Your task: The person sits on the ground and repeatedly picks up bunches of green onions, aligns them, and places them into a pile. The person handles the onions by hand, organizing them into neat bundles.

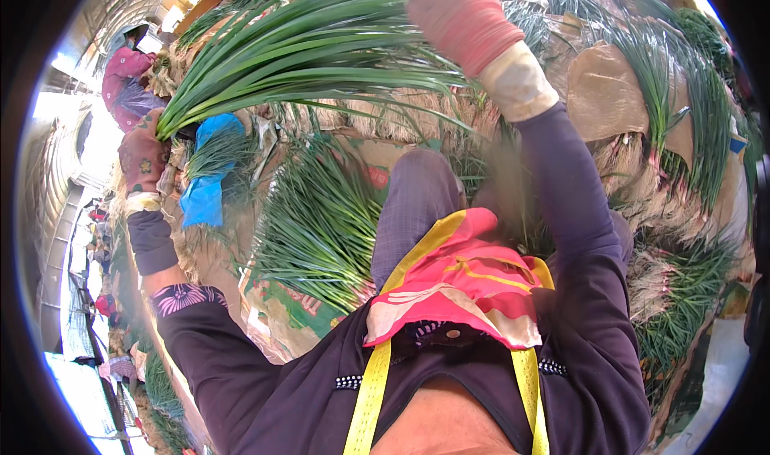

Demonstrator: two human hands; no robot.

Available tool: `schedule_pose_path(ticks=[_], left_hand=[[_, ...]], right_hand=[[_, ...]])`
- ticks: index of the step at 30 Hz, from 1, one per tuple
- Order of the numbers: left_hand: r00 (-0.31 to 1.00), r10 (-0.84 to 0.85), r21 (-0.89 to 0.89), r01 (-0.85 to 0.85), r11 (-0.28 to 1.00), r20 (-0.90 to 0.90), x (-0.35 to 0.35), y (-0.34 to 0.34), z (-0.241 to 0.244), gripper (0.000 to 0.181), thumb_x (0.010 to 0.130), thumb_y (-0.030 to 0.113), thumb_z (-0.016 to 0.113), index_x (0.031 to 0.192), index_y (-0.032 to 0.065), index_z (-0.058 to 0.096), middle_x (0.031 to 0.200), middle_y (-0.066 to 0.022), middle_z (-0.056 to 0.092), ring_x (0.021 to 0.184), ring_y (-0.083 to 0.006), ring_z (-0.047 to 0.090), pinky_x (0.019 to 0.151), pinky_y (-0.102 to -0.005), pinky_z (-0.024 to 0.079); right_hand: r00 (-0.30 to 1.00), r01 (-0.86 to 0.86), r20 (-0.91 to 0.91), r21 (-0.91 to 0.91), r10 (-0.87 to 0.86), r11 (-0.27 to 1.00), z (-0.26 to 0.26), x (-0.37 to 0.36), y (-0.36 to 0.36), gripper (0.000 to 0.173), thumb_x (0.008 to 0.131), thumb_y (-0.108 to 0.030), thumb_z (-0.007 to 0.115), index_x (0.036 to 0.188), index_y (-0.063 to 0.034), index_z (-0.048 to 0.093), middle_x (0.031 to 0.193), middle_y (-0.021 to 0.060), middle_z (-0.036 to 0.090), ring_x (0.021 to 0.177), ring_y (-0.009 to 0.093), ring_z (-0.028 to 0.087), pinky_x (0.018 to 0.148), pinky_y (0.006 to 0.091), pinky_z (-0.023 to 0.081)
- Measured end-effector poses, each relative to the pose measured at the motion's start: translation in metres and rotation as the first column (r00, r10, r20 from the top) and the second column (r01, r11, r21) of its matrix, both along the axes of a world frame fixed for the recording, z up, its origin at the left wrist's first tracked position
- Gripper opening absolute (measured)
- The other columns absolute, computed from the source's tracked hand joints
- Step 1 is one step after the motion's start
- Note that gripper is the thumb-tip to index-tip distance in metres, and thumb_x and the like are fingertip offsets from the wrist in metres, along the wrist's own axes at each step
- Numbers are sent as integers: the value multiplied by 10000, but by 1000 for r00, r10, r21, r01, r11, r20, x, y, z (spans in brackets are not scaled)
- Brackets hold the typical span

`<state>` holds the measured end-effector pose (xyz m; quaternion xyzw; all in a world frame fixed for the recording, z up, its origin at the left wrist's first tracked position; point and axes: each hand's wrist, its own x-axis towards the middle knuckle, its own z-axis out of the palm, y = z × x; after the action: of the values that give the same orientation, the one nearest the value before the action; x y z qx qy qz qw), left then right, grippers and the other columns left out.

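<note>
My left hand (143,154), in a brown flower-patterned glove, grips the pale base of a long bunch of green chive-like leaves (301,52). The leaves arch across the upper view toward my right hand (457,25). That hand wears a reddish glove over a pale cuff and is blurred by motion. It is at the leaf tips, but its fingers are hidden, so whether it grips them is unclear. Below the held bunch lies a pile of similar green leaves (319,220), on a green printed sheet (295,304) beside my knee.
A blue plastic wrap (213,172) lies near my left hand. Rooted bunches (659,118) and brown sacking (607,91) lie at right. Several more rooted bunches (361,115) line the ground ahead. Another person (129,82) is at upper left. My red apron (463,274) covers my lap.
</note>
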<state>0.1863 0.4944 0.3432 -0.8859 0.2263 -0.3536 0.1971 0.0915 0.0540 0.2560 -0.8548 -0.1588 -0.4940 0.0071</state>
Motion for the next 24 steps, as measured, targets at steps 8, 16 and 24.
schedule_pose_path(ticks=[8, 16, 24], left_hand=[[994, 105, -43, -107, 993, -34, -18, 24, 7, 297, 724, 141, 582, 998, 247, 534, 854, -75, 617, 781, -321, 584, 648, -397, 453], [998, 46, -85, -49, 995, -42, -27, -12, 10, 304, 720, 140, 598, 997, 247, 535, 857, -76, 619, 785, -308, 587, 647, -391, 455], [991, -134, 0, 134, 991, -25, -26, -10, 15, 285, 740, 167, 587, 1010, 236, 525, 816, -74, 613, 768, -316, 585, 628, -396, 455]], right_hand=[[457, -178, -12, 978, 889, 105, -6, -64, -68, 263, 791, -260, 546, 922, -40, 605, 747, 61, 586, 674, 104, 553, 565, 283, 461], [977, -102, -179, 101, 119, 990, -56, 3, -11, 265, 762, -182, 562, 1006, -82, 593, 767, 81, 608, 757, 222, 595, 685, 310, 477], [892, 257, -371, -50, -257, 965, -31, 20, 17, 135, 754, -134, 527, 853, -87, 605, 827, 96, 619, 828, 293, 601, 697, 363, 491]])
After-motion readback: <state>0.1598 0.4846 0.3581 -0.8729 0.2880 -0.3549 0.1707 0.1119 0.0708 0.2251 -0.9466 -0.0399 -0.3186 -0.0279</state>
